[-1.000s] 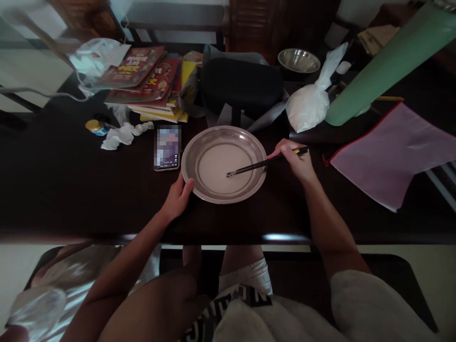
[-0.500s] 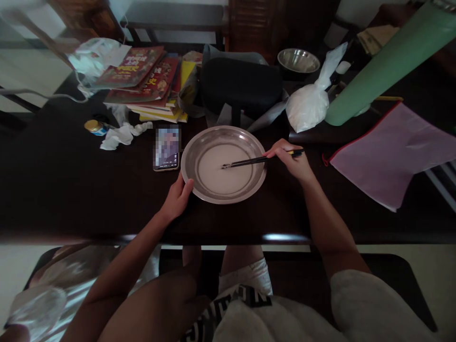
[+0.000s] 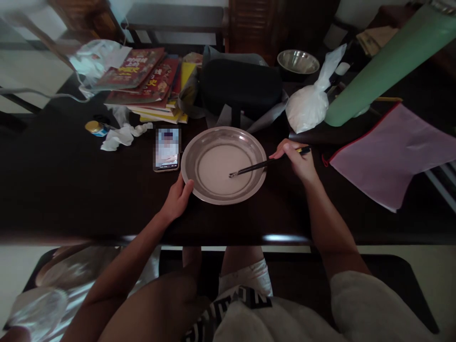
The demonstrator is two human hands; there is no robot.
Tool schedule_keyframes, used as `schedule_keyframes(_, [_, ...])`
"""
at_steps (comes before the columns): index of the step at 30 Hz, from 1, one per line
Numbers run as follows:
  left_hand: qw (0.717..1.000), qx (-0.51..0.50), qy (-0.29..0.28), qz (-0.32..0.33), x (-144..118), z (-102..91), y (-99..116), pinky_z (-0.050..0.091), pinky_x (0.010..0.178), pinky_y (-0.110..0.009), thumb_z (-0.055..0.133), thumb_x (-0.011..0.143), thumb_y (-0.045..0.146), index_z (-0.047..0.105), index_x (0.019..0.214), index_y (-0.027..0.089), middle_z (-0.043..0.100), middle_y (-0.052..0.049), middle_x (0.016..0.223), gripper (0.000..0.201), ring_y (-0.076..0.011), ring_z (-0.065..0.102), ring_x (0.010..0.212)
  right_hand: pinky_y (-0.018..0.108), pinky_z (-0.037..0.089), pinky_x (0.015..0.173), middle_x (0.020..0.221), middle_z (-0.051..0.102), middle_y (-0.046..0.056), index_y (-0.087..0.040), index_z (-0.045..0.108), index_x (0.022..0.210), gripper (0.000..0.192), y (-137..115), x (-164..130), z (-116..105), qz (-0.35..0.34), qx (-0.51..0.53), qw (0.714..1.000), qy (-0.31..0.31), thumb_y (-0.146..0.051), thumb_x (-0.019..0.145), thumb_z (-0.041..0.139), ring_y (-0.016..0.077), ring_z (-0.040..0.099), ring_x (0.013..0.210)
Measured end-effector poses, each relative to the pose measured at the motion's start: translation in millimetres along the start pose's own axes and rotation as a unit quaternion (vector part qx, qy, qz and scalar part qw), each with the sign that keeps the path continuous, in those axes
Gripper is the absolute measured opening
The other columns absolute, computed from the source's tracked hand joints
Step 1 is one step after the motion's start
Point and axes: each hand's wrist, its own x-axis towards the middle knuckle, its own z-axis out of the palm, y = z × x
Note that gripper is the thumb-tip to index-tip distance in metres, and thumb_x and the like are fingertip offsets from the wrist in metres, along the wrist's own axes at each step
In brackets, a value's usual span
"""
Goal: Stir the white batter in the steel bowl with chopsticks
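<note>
Since half a second ago, the chopsticks' (image 3: 265, 164) tips have swung rightward and nearer within the milky liquid. One phone (image 3: 166, 148) lies just beside the metal plate (image 3: 223, 193), whose near-left rim the left hand (image 3: 177, 199) grips, thumb over the edge. Bare dark table (image 3: 71, 190) stretches left. One pair of chopsticks is pinched in the right hand (image 3: 298, 163). Beyond, the white bag (image 3: 309, 107) stands; the purple folder (image 3: 392, 152) runs out of view.

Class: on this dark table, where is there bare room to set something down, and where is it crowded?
Bare patches: the table left of the metal plate, below the tissue and phone; and the strip between the right hand and pink folder. Crowded: the far side, with books, black bag and white sack.
</note>
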Motion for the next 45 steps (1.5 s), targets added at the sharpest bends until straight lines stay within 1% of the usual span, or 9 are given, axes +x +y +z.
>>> schedule_keyframes(4, [1.000,0.008,0.000,0.008,-0.4,-0.4,-2.2,0.051,0.109,-0.050,0.030,0.093,0.083,0.049,0.153,0.012,0.068,-0.020,0.139,0.095,-0.0367,0.066,0.126,0.039,0.059,0.080,0.077,0.076,0.002,-0.027,0.079,0.074,0.040,1.2,-0.2,1.6,-0.012,-0.016,0.998,-0.063,-0.061,0.091,0.066,0.0195,0.074,0.081])
schedule_keyframes(9, [1.000,0.005,-0.002,0.007,-0.8,-0.4,-3.6,0.052,0.108,-0.049,0.030,0.094,0.083,0.050,0.152,0.012,0.069,-0.020,0.138,0.094,-0.0364,0.066,0.126,0.037,0.058,0.079,0.074,0.075,0.001,-0.027,0.078,0.072,0.040,0.1,-0.4,-1.2,-0.013,-0.012,1.000,0.002,-0.057,0.094,0.064,0.0182,0.075,0.076])
schedule_keyframes(15, [1.000,0.005,0.000,0.006,-0.9,-0.1,-1.8,0.051,0.109,-0.050,0.030,0.094,0.083,0.053,0.150,0.012,0.069,-0.021,0.138,0.093,-0.0373,0.066,0.126,0.039,0.058,0.081,0.078,0.078,0.002,-0.029,0.079,0.075,0.038,1.2,0.2,1.0,-0.025,-0.024,0.997,-0.069,-0.059,0.092,0.065,0.0199,0.074,0.082])
schedule_keyframes(20, [1.000,0.000,0.004,0.006,-0.9,0.5,-1.8,0.050,0.110,-0.051,0.031,0.093,0.084,0.052,0.150,0.011,0.066,-0.021,0.141,0.095,-0.0374,0.065,0.128,0.039,0.057,0.078,0.073,0.075,0.001,-0.028,0.078,0.072,0.039,1.3,0.0,-2.6,-0.015,-0.014,1.000,0.001,-0.057,0.094,0.064,0.0184,0.074,0.074])
schedule_keyframes(25, [1.000,0.004,-0.002,0.009,-0.5,-0.1,-2.2,0.050,0.110,-0.050,0.030,0.094,0.084,0.052,0.149,0.010,0.066,-0.022,0.141,0.095,-0.0370,0.065,0.128,0.039,0.057,0.079,0.076,0.077,0.001,-0.029,0.080,0.075,0.037,3.0,0.3,0.2,-0.027,-0.018,0.997,-0.064,-0.058,0.093,0.065,0.0194,0.073,0.080])
schedule_keyframes(31, [1.000,0.008,-0.003,0.013,-0.4,0.2,-2.6,0.050,0.109,-0.049,0.029,0.094,0.083,0.052,0.149,0.010,0.067,-0.021,0.141,0.094,-0.0364,0.065,0.128,0.038,0.058,0.078,0.073,0.075,0.001,-0.027,0.078,0.072,0.041,3.9,0.2,-0.9,-0.020,-0.012,1.000,0.003,-0.058,0.095,0.063,0.0179,0.074,0.075])
schedule_keyframes(36, [1.000,0.014,0.002,0.015,0.1,0.4,-3.1,0.050,0.109,-0.051,0.029,0.095,0.082,0.052,0.149,0.010,0.067,-0.022,0.139,0.094,-0.0375,0.065,0.128,0.037,0.057,0.081,0.081,0.079,0.002,-0.028,0.080,0.078,0.033,4.0,-0.1,2.5,-0.043,-0.016,0.996,-0.075,-0.053,0.095,0.065,0.0188,0.074,0.084])
schedule_keyframes(41, [1.000,0.006,0.002,0.017,0.4,0.4,-3.1,0.051,0.109,-0.050,0.030,0.094,0.083,0.053,0.149,0.010,0.067,-0.021,0.140,0.094,-0.0371,0.065,0.128,0.038,0.058,0.080,0.077,0.076,0.001,-0.027,0.079,0.076,0.035,3.4,-0.2,-0.2,-0.021,-0.014,1.000,0.001,-0.053,0.095,0.065,0.0178,0.074,0.078])
schedule_keyframes(45, [1.000,0.001,0.005,0.020,0.1,0.8,-5.3,0.051,0.109,-0.050,0.031,0.094,0.083,0.053,0.149,0.011,0.069,-0.020,0.138,0.093,-0.0361,0.066,0.126,0.038,0.059,0.078,0.074,0.075,0.002,-0.026,0.078,0.072,0.040,3.4,0.0,0.7,-0.023,-0.005,0.999,-0.044,-0.057,0.094,0.064,0.0184,0.073,0.076])
